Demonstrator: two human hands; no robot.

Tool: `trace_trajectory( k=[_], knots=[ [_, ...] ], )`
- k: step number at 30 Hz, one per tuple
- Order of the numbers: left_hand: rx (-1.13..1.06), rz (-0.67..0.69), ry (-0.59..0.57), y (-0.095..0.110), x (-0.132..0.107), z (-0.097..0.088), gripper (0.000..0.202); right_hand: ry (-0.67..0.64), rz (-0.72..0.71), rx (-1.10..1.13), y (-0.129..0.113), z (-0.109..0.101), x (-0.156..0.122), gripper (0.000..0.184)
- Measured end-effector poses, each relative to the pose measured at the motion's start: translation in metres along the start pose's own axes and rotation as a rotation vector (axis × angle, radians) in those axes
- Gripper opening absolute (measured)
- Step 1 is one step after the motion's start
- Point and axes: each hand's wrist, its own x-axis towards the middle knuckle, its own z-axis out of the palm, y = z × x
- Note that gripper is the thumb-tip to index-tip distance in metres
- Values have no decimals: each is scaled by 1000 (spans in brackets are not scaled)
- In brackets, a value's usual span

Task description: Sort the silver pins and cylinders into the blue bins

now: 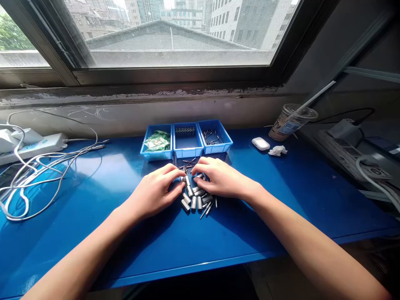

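A loose pile of silver metal hex standoffs (193, 203) lies on the blue table, with thin pin-like rivets (206, 209) among and behind them. At the pile's left side, my left hand (159, 187) has thumb and forefinger curled together around a small silver standoff (182, 179). Opposite it, my right hand (220, 177) reaches over the pile's right side, its thumb and fingers bent round another short metal piece (199, 176). My fingers partly cover both pieces. Between the two hands, more metal parts (187, 181) lie in a row.
Behind the hands stand three joined blue bins: the left bin (156, 156) holds green packets, the middle bin (188, 153) upright standoffs at its back, the right bin (218, 148) rivets. White cables (28, 183) lie left. A white earphone case (260, 143), crumpled tissue (278, 151) and plastic cup (286, 125) stand right.
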Motion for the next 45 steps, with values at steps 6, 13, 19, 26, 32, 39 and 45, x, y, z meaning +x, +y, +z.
trace_trajectory(
  k=[6, 13, 19, 26, 32, 39, 45],
  knots=[
    [5, 4, -3, 0, 0, 0, 26, -4, 7, 27, 1, 1, 0, 19],
    [5, -1, -11, -1, 1, -1, 25, -6, -17, 67, 5, 2, 0, 15],
    [-27, 5, 33, 1, 1, -2, 22, 34, -22, 89, 8, 6, 4, 9],
    [-70, 22, 103, 2, 0, -6, 19, 475, -124, 256, 10, -7, 14, 10],
    [-95, 31, 97, -2, -1, -5, 18, 541, 121, 242, 37, -34, 61, 13],
    [-123, 50, 95, -3, -2, -5, 17, 206, 100, -211, 45, -32, 131, 11],
    [-143, 43, 85, -2, -2, -6, 17, 88, 111, -287, 43, -29, 155, 11]
  ],
)
